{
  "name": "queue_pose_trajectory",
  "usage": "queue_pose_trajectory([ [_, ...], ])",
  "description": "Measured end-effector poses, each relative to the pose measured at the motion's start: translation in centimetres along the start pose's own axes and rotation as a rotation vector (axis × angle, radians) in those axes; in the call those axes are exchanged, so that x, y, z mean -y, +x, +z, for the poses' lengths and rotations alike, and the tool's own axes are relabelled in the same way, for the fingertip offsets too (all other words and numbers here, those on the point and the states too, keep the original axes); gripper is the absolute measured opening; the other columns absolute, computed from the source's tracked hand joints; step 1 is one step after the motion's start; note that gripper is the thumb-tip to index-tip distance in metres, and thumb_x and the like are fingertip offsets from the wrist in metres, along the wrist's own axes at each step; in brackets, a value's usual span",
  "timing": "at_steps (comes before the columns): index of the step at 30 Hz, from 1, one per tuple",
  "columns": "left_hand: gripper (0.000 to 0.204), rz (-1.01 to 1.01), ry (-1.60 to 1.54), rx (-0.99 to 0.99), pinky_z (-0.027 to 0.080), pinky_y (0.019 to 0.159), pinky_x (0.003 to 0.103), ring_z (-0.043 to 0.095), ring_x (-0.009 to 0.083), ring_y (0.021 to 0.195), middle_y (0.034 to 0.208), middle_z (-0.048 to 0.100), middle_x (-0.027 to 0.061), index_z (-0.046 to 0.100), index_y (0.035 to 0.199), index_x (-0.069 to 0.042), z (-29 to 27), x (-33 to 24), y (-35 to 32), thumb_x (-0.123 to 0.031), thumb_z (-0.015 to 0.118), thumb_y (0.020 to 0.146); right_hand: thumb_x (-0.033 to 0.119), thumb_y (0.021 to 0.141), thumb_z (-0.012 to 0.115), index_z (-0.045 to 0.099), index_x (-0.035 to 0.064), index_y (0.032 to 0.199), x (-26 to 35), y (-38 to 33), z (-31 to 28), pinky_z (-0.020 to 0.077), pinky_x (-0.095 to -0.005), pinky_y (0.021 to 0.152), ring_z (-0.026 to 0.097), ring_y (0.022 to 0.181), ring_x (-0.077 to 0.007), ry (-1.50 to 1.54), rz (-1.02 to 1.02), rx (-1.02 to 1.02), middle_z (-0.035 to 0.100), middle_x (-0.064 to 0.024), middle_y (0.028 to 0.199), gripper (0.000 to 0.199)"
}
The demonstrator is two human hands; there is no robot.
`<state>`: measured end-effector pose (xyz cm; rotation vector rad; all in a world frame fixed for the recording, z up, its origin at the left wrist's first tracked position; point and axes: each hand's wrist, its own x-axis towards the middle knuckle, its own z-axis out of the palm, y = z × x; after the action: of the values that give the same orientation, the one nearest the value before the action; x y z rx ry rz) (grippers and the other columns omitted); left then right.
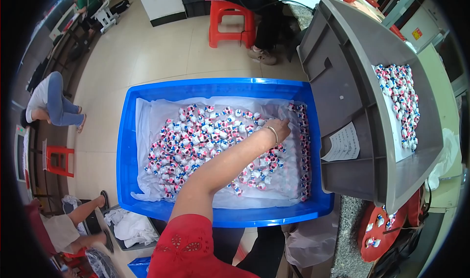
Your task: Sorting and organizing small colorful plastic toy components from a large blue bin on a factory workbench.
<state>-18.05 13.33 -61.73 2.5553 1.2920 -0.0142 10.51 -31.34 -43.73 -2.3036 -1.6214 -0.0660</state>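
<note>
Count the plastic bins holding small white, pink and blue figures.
2: the blue rectangular bin at centre, the grey ribbed bin to its right; others may be hidden.

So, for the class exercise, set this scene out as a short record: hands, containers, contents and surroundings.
Left hand: over the right part of the tub, among figures; grip unclear
Right hand: not in view
Wrist: bracelet on the left
Container one: blue tub, lined with a white sheet
Contents: many small figures, with a line along the right side
Container two: grey bin, tilted, more figures inside
Beyond the tub: red stool
</note>
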Motion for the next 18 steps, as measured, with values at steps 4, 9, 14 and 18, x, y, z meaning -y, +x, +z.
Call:
queue_pose_trajectory([
  [4, 0.026, -0.007, -0.02, 0.023, 0.053, 0.076, 0.04, 0.063, 0.0326, 0.094, 0.114, 0.056, 0.0176, 0.066, 0.099, -0.006, -0.1, 0.6, 0.3, -0.005, 0.062, 0.073, 0.015, 0.089, 0.059, 0.049, -0.0002, 0.064, 0.4, 0.4, 0.1, 0.0345, -0.0474, 0.058, 0.042, 0.06, -0.0384, 0.023, 0.007, 0.009, 0.044, -0.0198, 0.062, 0.031],
  [9, 0.035, -0.051, -0.067, -0.054, 0.052, 0.077, 0.04, 0.062, 0.0319, 0.097, 0.115, 0.055, 0.0183, 0.062, 0.108, -0.011, 0.2, 0.0, 0.7, -0.006, 0.063, 0.073, 0.016, 0.089, 0.059, 0.053, -0.0004, 0.065, 0.0, 0.3, 0.1, 0.0375, -0.0481, 0.06, 0.044, 0.06, -0.0394, -0.001, 0.011, -0.007, 0.047, -0.021, 0.062, 0.03],
  [14, 0.029, -0.038, -0.354, -0.268, 0.052, 0.076, 0.039, 0.062, 0.0336, 0.087, 0.108, 0.057, 0.0194, 0.065, 0.101, -0.014, 2.4, 3.1, 1.9, -0.006, 0.06, 0.074, 0.017, 0.089, 0.059, 0.056, -0.0005, 0.067, -0.9, 0.4, 0.6, 0.0391, -0.048, 0.062, 0.046, 0.061, -0.0395, 0.0, 0.034, -0.008, 0.05, -0.0214, 0.063, 0.028],
  [18, 0.018, -0.071, -0.88, -0.52, 0.05, 0.074, 0.038, 0.06, 0.0349, 0.079, 0.094, 0.059, 0.0188, 0.064, 0.092, -0.01, 2.2, 3.1, 3.0, -0.008, 0.058, 0.075, 0.017, 0.089, 0.06, 0.057, -0.0003, 0.068, -1.2, 0.6, 0.6, 0.04, -0.0477, 0.063, 0.047, 0.062, -0.0394, -0.017, 0.048, 0.009, 0.051, -0.0214, 0.064, 0.027],
])
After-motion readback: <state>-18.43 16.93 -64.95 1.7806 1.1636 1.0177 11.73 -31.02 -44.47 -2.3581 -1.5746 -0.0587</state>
